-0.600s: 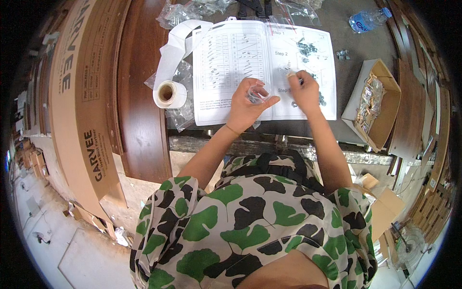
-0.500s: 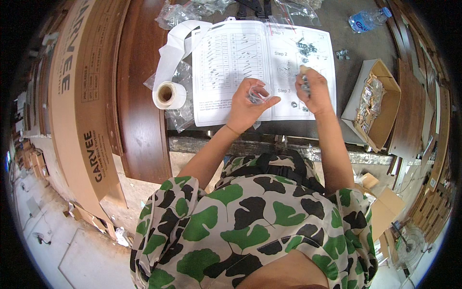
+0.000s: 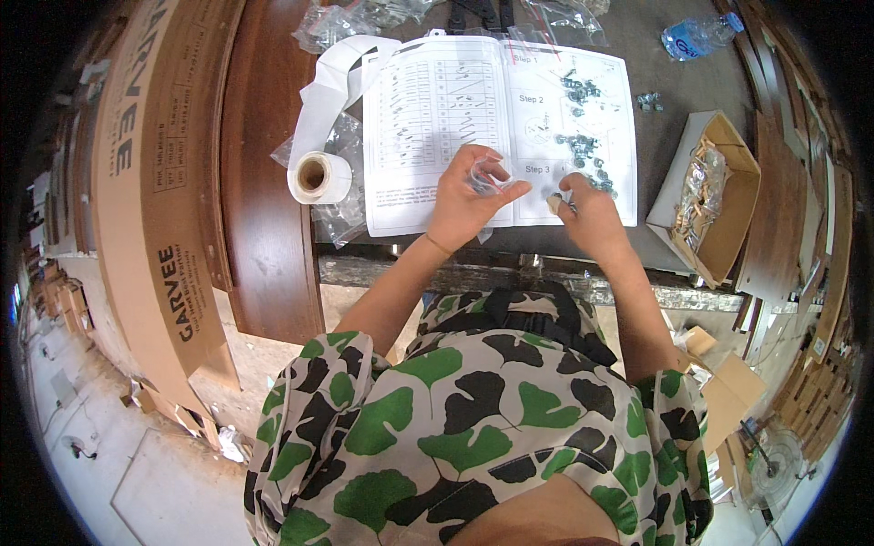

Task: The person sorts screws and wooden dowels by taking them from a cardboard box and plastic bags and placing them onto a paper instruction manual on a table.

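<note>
An open instruction booklet (image 3: 437, 168) lies flat on the dark table. My left hand (image 3: 466, 196) curls around a small clear plastic bag (image 3: 492, 175) over the booklet's centre fold. My right hand (image 3: 596, 218) is low over the right-hand page, fingers bent, with small grey metal parts partly visible between thumb and fingers. Something small and pale (image 3: 553, 204) shows at the thumb's tip; its kind is unclear. Dark clusters of small metal hardware (image 3: 581, 88) lie on the page, with another hardware cluster (image 3: 583, 146) just beyond my right hand.
A paper label roll (image 3: 335, 180) stands left of the booklet, on crumpled clear plastic. To the right is an open cardboard box (image 3: 669, 196) holding bagged parts (image 3: 703, 191). A water bottle (image 3: 696, 38) lies at the far right, with small fittings (image 3: 649, 101) nearer. Brown boards (image 3: 269, 173) line the left.
My right hand has moved nearer and opened somewhat from its tighter hold. Hardware now shows on the page where that hand was. My left hand stays nearly still with the bag.
</note>
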A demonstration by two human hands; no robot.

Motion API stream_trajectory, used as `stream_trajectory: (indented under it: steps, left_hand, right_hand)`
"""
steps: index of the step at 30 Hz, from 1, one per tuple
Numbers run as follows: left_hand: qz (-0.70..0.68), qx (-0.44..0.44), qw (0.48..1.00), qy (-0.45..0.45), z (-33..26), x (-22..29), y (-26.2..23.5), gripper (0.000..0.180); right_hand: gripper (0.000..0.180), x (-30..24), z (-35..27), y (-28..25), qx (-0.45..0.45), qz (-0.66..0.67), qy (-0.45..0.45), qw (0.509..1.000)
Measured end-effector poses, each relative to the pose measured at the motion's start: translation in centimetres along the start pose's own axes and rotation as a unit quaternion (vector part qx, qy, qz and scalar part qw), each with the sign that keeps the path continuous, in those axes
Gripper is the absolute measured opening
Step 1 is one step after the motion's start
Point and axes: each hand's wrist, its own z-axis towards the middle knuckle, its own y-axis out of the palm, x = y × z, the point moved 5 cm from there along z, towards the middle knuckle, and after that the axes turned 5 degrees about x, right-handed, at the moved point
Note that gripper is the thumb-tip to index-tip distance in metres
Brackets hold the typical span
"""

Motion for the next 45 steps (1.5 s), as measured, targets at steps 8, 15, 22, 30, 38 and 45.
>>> stream_trajectory:
  steps: [8, 15, 22, 30, 38, 45]
  left_hand:
    - [0.030, -0.049, 0.998, -0.008, -0.2, 0.7, 0.7, 0.052]
    - [-0.023, -0.109, 0.994, 0.001, -0.8, 0.9, 2.9, 0.060]
    - [-0.089, -0.102, 0.989, 0.051, -0.8, 1.3, 4.8, 0.059]
    - [-0.084, -0.102, 0.991, 0.036, -0.7, 2.7, 4.5, 0.061]
    - [-0.094, -0.078, 0.993, 0.007, -0.4, 2.7, 3.5, 0.056]
    - [-0.115, -0.001, 0.993, -0.024, 0.5, 0.8, 0.0, 0.051]
  right_hand:
    - [0.032, 0.8, 0.9, -0.1, 0.020, 0.160, -0.028, 0.987]
    - [0.025, -3.9, 0.8, -4.5, -0.054, 0.828, 0.082, 0.552]
    - [0.016, -6.2, 0.2, -4.8, 0.126, 0.661, 0.011, 0.739]
    - [0.023, -7.4, -0.4, -5.3, 0.121, 0.670, -0.052, 0.730]
    - [0.025, -1.9, -1.1, -11.3, 0.257, 0.677, -0.043, 0.689]
    - [0.020, 5.6, -6.5, -7.1, 0.255, 0.424, 0.139, 0.858]
